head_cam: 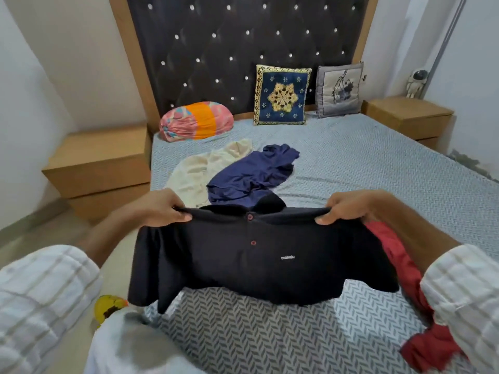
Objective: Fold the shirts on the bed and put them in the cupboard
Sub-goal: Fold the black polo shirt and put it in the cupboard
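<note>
Shirts, four counted. One black shirt (pixel 251 255), with two red buttons down its placket and a small white logo, held up at centre frame over the bed (pixel 351 163); its lower hem touches the patterned sheet at 6 o'clock. My left hand (pixel 162 209) pinches the left shoulder seam, fingers curled over the cloth and thumb under. My right hand (pixel 348 207) pinches the right shoulder seam the same way. Both sleeves hang slack below my hands.

One navy shirt (pixel 251 176), crumpled, lies on the bed at 12 o'clock from the black one, just behind its collar. One cream shirt (pixel 199 171), crumpled, lies at 11 o'clock, touching the navy one and partly under it. One red shirt (pixel 399 265), bunched, lies at 4 o'clock, partly under my right forearm and running down toward the bed's near edge.

Cushions, two, upright against the headboard at 12 to 1 o'clock: one blue and gold cushion (pixel 282 95), one grey cushion (pixel 339 90). One pink and orange bolster (pixel 197 121) at 11 o'clock. Bedside cabinets, two: the left cabinet (pixel 100 163) at 10 o'clock, the right cabinet (pixel 407 114) at 2 o'clock. One yellow object (pixel 108 307) on the floor at 7 o'clock; I cannot tell what it is.
</note>
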